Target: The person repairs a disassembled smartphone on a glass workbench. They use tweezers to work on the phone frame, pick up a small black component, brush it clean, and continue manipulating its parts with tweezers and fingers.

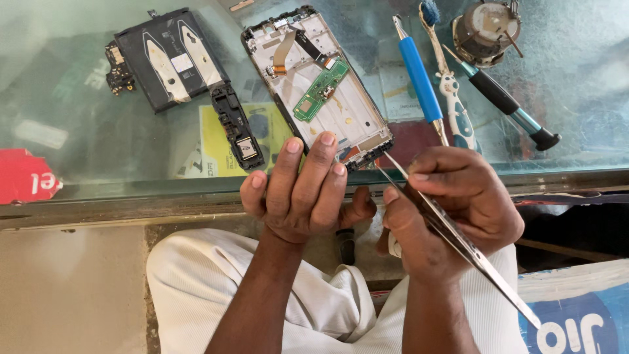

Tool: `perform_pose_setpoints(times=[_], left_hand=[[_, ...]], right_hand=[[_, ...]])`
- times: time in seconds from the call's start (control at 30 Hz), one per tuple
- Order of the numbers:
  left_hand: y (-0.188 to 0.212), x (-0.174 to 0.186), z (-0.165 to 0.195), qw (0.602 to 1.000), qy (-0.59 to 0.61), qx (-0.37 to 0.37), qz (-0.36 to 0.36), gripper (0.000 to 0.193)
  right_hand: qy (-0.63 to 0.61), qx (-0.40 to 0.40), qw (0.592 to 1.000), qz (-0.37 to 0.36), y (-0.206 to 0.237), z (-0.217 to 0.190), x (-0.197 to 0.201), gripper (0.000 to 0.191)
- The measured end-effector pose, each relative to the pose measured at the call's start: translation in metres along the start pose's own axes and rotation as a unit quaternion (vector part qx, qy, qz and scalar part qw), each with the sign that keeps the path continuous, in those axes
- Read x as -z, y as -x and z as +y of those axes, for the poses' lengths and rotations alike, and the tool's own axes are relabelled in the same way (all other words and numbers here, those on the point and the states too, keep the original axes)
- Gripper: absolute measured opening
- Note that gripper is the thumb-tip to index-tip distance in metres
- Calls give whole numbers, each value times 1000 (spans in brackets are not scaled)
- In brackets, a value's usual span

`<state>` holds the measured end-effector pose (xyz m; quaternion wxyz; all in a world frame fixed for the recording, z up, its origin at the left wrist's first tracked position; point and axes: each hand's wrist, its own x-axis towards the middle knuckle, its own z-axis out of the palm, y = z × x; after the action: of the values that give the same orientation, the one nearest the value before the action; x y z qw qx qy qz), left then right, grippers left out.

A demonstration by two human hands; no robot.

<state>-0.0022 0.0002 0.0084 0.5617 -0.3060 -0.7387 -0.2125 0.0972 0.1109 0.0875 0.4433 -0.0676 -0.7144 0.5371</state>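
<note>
Left hand (pixel 303 190) hides the phone frame's (pixel 319 85) lower corner.

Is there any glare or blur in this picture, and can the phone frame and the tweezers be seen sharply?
Head view: soft daylight, with pale glare across the glass counter at the top corners; the opened phone frame and its green board are sharp; the tweezers in the right hand are slightly soft toward the near end; the left hand is clear.
</note>
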Motion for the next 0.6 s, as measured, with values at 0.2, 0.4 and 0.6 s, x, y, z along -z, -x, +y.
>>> perform_pose_setpoints(times=[0.2,0.4,0.6], left_hand=[[-1,3,0,1000,0,4,-8,33],[-1,1,0,1000,-4,5,1,38],[0,-1,1,1000,-10,4,6,36]], right_hand=[[-8,-31,999,-44,-2,-5,6,22],[70,-18,994,-81,-6,-11,9,17],[81,-26,992,-95,-12,-18,7,15]])
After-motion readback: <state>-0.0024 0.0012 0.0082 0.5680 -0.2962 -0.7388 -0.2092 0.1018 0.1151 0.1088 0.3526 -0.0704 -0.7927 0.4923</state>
